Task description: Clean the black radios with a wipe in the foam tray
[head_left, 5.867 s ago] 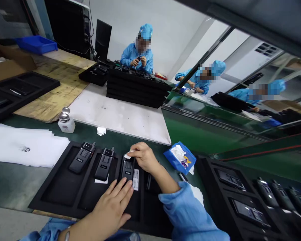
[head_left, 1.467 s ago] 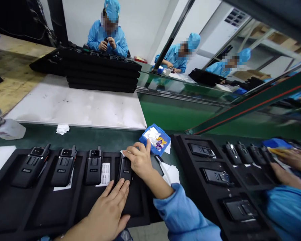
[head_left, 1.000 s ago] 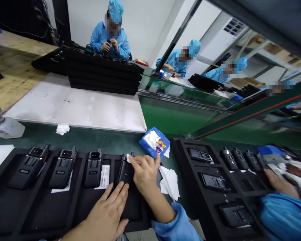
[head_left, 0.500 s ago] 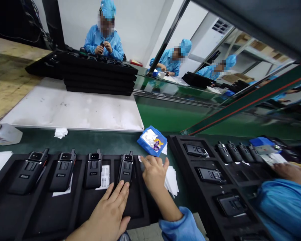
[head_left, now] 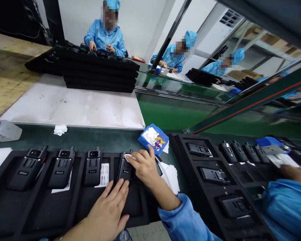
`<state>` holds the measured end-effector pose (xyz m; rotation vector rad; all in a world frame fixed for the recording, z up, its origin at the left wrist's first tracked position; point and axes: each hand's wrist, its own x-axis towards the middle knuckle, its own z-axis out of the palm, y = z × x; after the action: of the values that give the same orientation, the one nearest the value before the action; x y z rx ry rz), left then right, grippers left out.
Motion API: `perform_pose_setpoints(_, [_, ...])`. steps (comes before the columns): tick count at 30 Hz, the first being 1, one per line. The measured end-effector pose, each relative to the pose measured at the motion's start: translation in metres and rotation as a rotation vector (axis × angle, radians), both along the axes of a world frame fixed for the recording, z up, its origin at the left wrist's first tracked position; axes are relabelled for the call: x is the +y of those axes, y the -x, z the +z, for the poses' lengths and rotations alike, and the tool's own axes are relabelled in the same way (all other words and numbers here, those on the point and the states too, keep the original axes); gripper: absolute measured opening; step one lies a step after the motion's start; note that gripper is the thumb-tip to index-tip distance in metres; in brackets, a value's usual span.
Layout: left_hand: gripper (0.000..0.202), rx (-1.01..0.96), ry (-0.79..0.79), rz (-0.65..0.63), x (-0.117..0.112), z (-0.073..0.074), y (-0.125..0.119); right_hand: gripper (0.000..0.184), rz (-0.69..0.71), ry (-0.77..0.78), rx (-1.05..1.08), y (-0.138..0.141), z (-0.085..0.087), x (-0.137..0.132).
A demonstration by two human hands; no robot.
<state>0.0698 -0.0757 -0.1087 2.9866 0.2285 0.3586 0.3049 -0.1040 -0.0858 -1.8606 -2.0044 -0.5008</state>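
Four black two-way radios lie in the compartments of a black foam tray [head_left: 75,201]. The rightmost radio [head_left: 125,171] is under both hands. My left hand [head_left: 109,204] lies flat with fingers stretched out, its fingertips resting on that radio's lower end. In my right hand [head_left: 144,167] is a small white cloth [head_left: 126,157], pinched and pressed to the radio's upper part near the antenna. Printed white slips, such as this label sheet [head_left: 104,174], lie beside or under the other radios.
A blue box [head_left: 141,141] with white wipes and small packets stands behind my right hand. White papers [head_left: 172,174] lie beside the tray. At the right is another foam tray [head_left: 190,180] with radios, near a co-worker's sleeve [head_left: 286,204]. A white bottle [head_left: 8,131] stands left.
My right hand has moved left from beside the tray onto the radio, bringing the white cloth against it. My left hand stays on the radio's lower end.
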Motion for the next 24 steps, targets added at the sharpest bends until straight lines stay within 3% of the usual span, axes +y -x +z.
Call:
perform_pose_setpoints(19, [0.062,0.039,0.088,0.008,-0.001,-0.003,0.001,0.031,-0.011,0.019,0.005,0.012,-0.001,-0.003])
perform_pose_setpoints(24, [0.061,0.040,0.097,-0.025,-0.001,-0.003,0.000,0.030,-0.084,-0.003,0.016,0.011,0.004,0.003])
